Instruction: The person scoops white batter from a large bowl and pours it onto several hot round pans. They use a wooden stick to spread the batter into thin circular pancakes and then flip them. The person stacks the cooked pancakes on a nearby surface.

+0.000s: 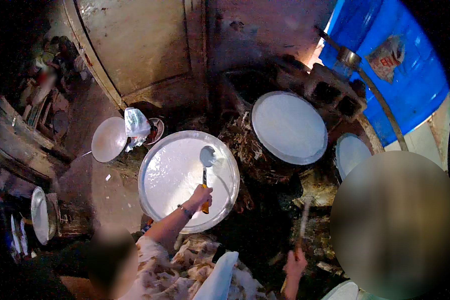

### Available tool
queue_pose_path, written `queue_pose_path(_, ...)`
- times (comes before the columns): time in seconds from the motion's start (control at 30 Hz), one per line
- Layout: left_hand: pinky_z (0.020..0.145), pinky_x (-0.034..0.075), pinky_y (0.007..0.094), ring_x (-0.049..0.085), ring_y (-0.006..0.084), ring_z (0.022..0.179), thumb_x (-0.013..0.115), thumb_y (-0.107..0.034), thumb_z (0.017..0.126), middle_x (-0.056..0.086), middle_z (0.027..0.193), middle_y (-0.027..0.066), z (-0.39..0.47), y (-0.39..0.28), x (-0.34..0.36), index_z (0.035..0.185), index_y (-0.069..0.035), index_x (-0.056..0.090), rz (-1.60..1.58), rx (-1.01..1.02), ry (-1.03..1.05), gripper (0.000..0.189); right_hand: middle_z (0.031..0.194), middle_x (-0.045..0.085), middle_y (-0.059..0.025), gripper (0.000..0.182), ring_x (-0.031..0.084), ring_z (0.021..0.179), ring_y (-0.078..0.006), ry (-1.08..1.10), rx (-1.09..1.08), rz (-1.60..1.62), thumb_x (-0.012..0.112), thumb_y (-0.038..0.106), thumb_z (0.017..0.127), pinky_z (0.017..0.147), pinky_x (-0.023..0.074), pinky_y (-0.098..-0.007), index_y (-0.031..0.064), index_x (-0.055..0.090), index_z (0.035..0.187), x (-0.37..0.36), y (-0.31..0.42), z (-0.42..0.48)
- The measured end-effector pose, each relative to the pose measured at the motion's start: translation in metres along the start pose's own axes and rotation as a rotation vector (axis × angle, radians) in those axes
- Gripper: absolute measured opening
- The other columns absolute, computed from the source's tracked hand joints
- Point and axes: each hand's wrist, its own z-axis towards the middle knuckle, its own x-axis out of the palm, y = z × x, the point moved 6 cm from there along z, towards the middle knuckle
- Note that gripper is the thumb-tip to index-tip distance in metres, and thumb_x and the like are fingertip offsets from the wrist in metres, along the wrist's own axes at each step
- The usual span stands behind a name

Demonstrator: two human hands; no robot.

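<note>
My left hand (200, 197) grips a ladle (204, 170) by its yellow-and-black handle. The ladle's round bowl is over a wide metal basin (144, 202) of white liquid, and I cannot tell whether it touches the surface. My right hand (295, 262), low and to the right of the basin, is closed around a long thin stick-like tool (305, 219). Motion blurs the tool, so its kind is unclear; its far end points away from me. Beyond it lies a large round vessel with a pale, flat top (289, 127).
Concrete blocks (333, 92) and a blue sheet (382, 71) stand at the far right. A smaller round pale surface (351, 154) lies near them. Left of the basin are a shallow round dish (108, 139), a plastic bag (137, 123) and a small bowl (156, 131). Blurred patches hide both sides.
</note>
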Motion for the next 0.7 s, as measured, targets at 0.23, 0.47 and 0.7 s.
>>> queue_pose_path(0.23,0.060,0.050,0.0418,0.061,0.0360,0.073,0.055,-0.011,0.072,0.060,0.077,0.0237,0.034,0.043,0.004,0.090,0.008,0.049,0.833,0.127,-0.041,0.027,0.085,0.063,-0.0021,0.042,0.049,0.056,-0.0077,0.353,-0.462,-0.214,0.057,0.017,0.086,0.050,0.0410,-0.0241,0.0082,0.049,0.126,0.129,-0.003,0.048)
queue_pose_path(0.47,0.040,0.036,0.0202,0.043,0.0082,0.044,0.051,-0.008,0.084,0.044,0.058,-0.0005,-0.050,0.041,0.058,0.091,-0.003,0.047,-0.851,-0.365,0.393,0.009,0.064,0.054,-0.0049,0.033,0.048,0.043,-0.0142,0.478,-0.432,-0.415,0.055,0.027,0.086,0.039,0.0401,-0.0292,0.0127,0.057,0.116,0.213,-0.056,0.054)
queue_pose_path(0.7,0.038,0.034,0.0153,0.034,0.0019,0.044,0.042,-0.003,0.090,0.033,0.059,-0.0053,-0.116,-0.041,0.064,0.100,-0.005,0.045,-1.321,-0.285,0.622,0.011,0.054,0.043,0.0031,0.019,0.037,0.038,-0.0065,0.708,0.205,-0.054,0.053,0.030,0.088,0.033,0.0307,-0.0231,0.0158,0.058,0.100,0.187,0.026,0.005)
